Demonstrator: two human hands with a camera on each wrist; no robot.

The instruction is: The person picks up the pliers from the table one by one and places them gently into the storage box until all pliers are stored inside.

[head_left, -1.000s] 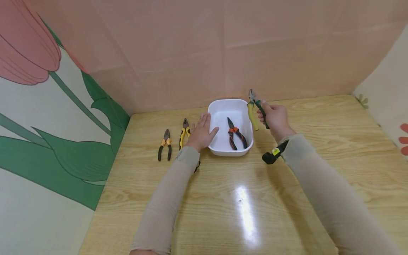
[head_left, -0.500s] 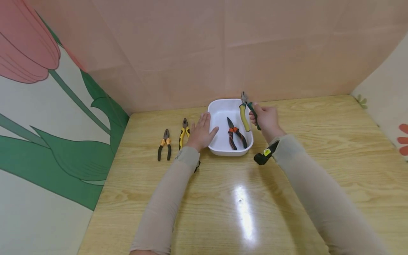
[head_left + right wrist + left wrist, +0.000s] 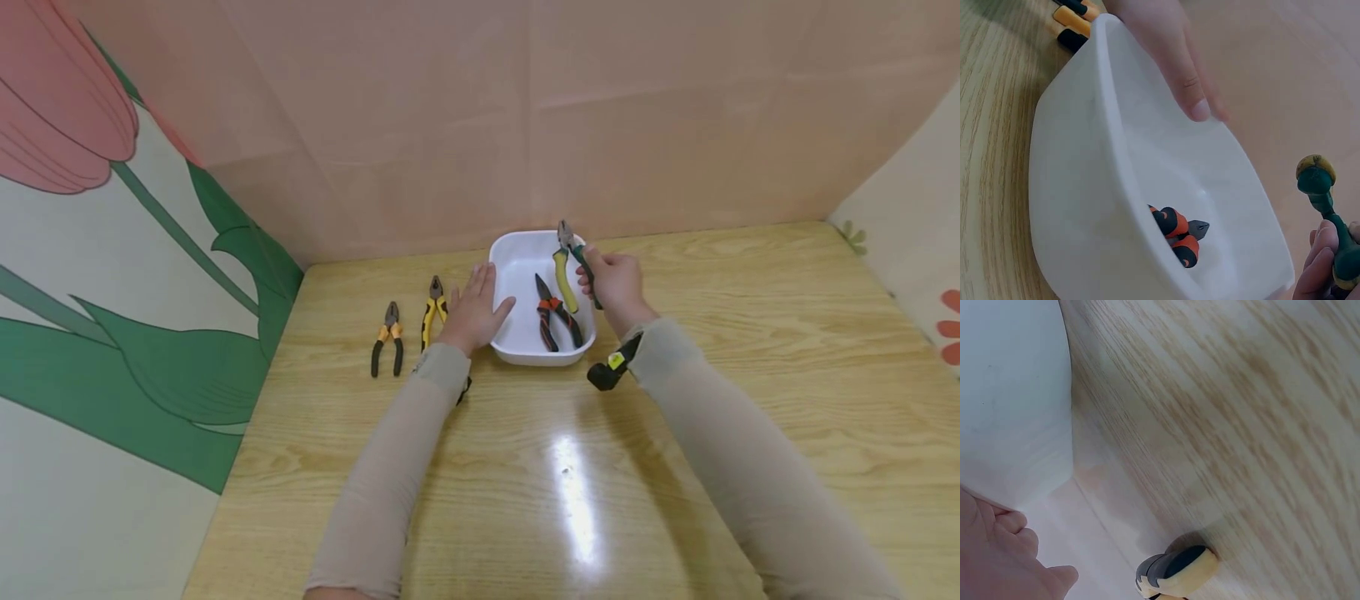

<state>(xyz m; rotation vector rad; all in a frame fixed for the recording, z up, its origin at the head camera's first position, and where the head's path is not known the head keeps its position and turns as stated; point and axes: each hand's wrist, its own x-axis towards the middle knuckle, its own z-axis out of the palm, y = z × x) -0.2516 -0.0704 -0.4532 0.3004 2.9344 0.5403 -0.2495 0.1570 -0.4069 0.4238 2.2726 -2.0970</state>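
A white plastic tub [image 3: 517, 337] stands on the table near the back wall. Inside it lie long-nose pliers [image 3: 551, 312] with red and black handles. My left hand [image 3: 472, 312] rests against the tub's left rim, fingers straight and thumb over the edge. Over the tub's right side, my right hand [image 3: 615, 283] grips one dark green handle of the combination pliers [image 3: 564, 258]. Their other handle is yellow-green and hangs over the tub, with the metal head pointing up toward the back wall. The right wrist view shows the green handle [image 3: 1329, 219] between finger and thumb.
Left of the left hand lie yellow and black pliers [image 3: 431, 312], partly hidden by that hand. Farther left are pliers with orange and black handles [image 3: 388, 337]. A pinkish cover [image 3: 412, 150] hangs behind the wooden table [image 3: 315, 433]. A painted wall [image 3: 135, 358] borders its left side.
My right hand has moved left with the green pliers, from beside the tub's right rim to over its right part. The left hand stays at the rim.
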